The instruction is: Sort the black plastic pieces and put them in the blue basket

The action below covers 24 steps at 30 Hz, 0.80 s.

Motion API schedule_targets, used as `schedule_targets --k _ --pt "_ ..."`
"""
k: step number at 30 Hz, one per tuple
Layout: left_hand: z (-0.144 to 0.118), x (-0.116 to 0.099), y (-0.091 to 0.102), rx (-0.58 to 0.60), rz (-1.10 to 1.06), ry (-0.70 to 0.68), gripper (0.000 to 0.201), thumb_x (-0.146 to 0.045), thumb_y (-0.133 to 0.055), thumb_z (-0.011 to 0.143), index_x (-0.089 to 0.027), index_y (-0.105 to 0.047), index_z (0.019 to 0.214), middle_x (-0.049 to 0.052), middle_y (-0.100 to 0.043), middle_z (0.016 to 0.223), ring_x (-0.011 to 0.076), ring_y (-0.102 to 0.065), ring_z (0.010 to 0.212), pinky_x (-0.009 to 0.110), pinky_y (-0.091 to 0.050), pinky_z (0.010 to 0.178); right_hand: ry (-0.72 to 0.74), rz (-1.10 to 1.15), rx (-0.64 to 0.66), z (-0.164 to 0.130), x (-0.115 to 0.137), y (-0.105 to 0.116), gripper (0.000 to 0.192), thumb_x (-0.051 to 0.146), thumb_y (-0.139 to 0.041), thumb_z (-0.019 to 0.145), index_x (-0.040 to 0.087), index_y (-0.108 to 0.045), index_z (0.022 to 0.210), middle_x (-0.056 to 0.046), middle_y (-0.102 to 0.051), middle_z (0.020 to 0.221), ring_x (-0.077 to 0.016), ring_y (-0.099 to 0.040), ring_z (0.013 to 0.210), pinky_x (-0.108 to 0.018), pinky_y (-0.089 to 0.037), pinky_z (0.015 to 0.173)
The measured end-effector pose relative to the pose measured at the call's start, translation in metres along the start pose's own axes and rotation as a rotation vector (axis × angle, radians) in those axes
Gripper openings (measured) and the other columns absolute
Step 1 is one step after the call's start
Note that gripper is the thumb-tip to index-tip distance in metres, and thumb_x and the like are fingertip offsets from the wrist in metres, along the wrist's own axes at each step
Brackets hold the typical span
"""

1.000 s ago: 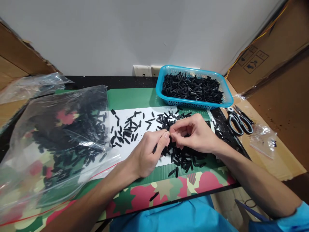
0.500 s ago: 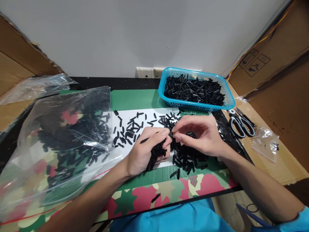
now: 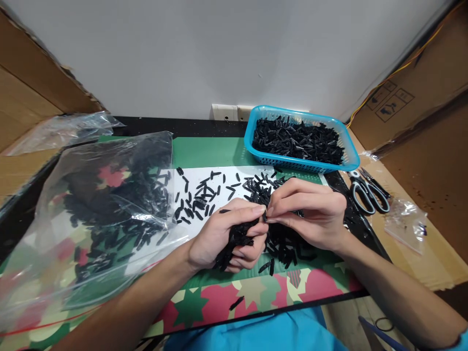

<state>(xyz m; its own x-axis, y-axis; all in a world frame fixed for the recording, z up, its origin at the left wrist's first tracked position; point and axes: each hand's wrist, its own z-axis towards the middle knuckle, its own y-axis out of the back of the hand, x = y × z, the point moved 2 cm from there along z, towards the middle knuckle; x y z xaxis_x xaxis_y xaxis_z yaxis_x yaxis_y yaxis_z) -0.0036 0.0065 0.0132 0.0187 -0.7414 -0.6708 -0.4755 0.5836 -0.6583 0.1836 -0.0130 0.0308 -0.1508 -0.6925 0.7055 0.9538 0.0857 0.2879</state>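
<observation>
One black table [image 3: 190,127] carries most of the things, and its green covering [image 3: 210,148] shows a leaf pattern along the front edge; a large transparent bag [image 3: 109,229], with many black pieces seen through it, lies over the left part; a white sheet [image 3: 224,200] lies in the middle, partly under this bag; a blue basket [image 3: 263,157], filled with black pieces, stands at the back right corner; a heap of black pieces [image 3: 287,246] lies towards the right edge, partly on the sheet, partly on the green; the left hand [image 3: 217,231] is closed around a handful of the same pieces, before the heap; the right hand [image 3: 314,214] brings its fingertips to the left thumb; whether they grip a piece, I cannot tell; scissors [image 3: 370,191] lie just beyond the right edge, on brown cardboard [image 3: 433,253]; a small transparent bag [image 3: 405,224] is beside them; one single piece [image 3: 237,303] lies near the front edge.
</observation>
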Motion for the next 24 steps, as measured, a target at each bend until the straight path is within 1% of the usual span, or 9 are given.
schedule_targets --k 3,6,11,14,16,20,24 --pt "0.001 0.001 0.001 0.022 0.0 0.021 0.044 -0.054 -0.05 0.1 -0.022 -0.042 0.07 -0.006 -0.04 0.045 0.0082 -0.027 0.035 0.016 -0.018 0.03 0.023 -0.036 0.013 0.0 0.002 -0.001 0.008 0.012 -0.075 0.096 0.019 -0.079 0.097 -0.007 -0.075 0.09 -0.0173 -0.073 0.081 -0.03 -0.063 0.072" --pt "0.001 0.002 0.002 0.035 -0.009 0.026 0.044 -0.053 -0.048 0.101 -0.022 -0.042 0.07 -0.006 -0.039 0.044 0.0076 -0.025 0.034 0.016 -0.018 0.03 0.067 -0.133 0.032 -0.002 0.003 -0.004 0.011 0.009 -0.07 0.098 0.018 -0.076 0.1 -0.008 -0.074 0.092 -0.0183 -0.073 0.085 -0.031 -0.063 0.074" --pt "0.002 0.005 0.001 0.032 -0.051 0.015 0.044 -0.053 -0.051 0.098 -0.021 -0.044 0.069 -0.006 -0.039 0.045 0.0067 -0.025 0.035 0.014 -0.02 0.03 0.171 -0.32 0.063 -0.008 0.001 -0.009 0.016 0.006 -0.06 0.102 0.018 -0.07 0.102 -0.008 -0.073 0.094 -0.0165 -0.068 0.082 -0.028 -0.056 0.067" --pt "0.003 0.007 0.001 0.016 -0.072 0.01 0.044 -0.053 -0.052 0.098 -0.021 -0.045 0.069 -0.005 -0.04 0.045 0.0068 -0.027 0.035 0.014 -0.021 0.031 0.178 -0.366 0.102 -0.01 -0.002 -0.011 0.019 0.004 -0.054 0.103 0.018 -0.066 0.106 -0.008 -0.071 0.096 -0.0153 -0.066 0.082 -0.027 -0.054 0.067" --pt "0.004 0.007 0.001 0.011 -0.088 0.011 0.044 -0.053 -0.053 0.098 -0.021 -0.045 0.069 -0.005 -0.04 0.045 0.007 -0.028 0.035 0.013 -0.021 0.03 0.158 -0.347 0.101 -0.01 -0.003 -0.011 0.018 0.005 -0.053 0.104 0.019 -0.063 0.107 -0.007 -0.07 0.097 -0.0155 -0.065 0.083 -0.027 -0.055 0.069" --pt "0.003 0.005 0.002 -0.002 -0.122 0.011 0.042 -0.051 -0.053 0.099 -0.022 -0.044 0.071 -0.005 -0.04 0.045 0.0079 -0.028 0.036 0.013 -0.02 0.029 0.085 -0.23 0.093 -0.007 -0.005 -0.011 0.015 0.006 -0.058 0.102 0.02 -0.061 0.103 -0.006 -0.066 0.096 -0.0169 -0.065 0.088 -0.029 -0.056 0.075" --pt "0.002 0.003 0.002 -0.004 -0.146 -0.017 0.04 -0.049 -0.05 0.101 -0.022 -0.044 0.072 -0.005 -0.039 0.044 0.0088 -0.028 0.036 0.014 -0.02 0.029 0.046 -0.14 0.08 -0.006 -0.007 -0.012 0.014 0.007 -0.059 0.102 0.021 -0.058 0.1 -0.004 -0.064 0.092 -0.0169 -0.062 0.086 -0.03 -0.055 0.078"
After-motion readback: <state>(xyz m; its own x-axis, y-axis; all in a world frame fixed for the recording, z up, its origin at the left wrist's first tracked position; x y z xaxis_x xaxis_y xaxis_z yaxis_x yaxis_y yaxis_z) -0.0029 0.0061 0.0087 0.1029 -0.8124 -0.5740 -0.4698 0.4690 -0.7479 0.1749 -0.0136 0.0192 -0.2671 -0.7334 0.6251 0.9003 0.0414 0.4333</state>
